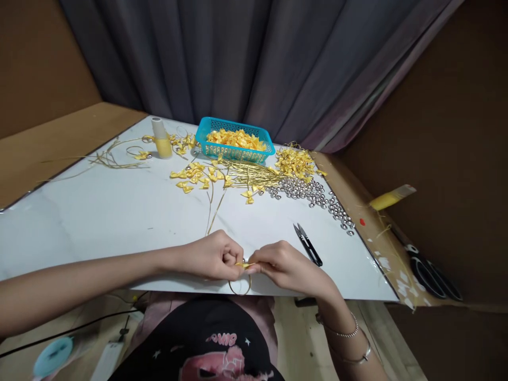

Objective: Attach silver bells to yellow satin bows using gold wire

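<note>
Near the table's front edge, my left hand [216, 256] and my right hand [288, 267] meet at a small yellow ribbon bow [245, 265]. Fingers of both hands pinch the bow from either side. A loop of gold cord [240, 293] hangs below it, and a tiny silver bell [244, 260] shows just above. Black thread snips [307, 244] lie to the right of my right hand. Beyond my left hand, loose gold cords [216, 211] run up the table. My fingertips hide part of the bow.
A blue basket [201, 138] of yellow bows stands at the back. Before it lie a bundle of gold cords [250, 174], loose bows [194, 172] and many silver bells [305, 190]. Yellow thread spools [162, 140] and black scissors [432, 278] are at the sides.
</note>
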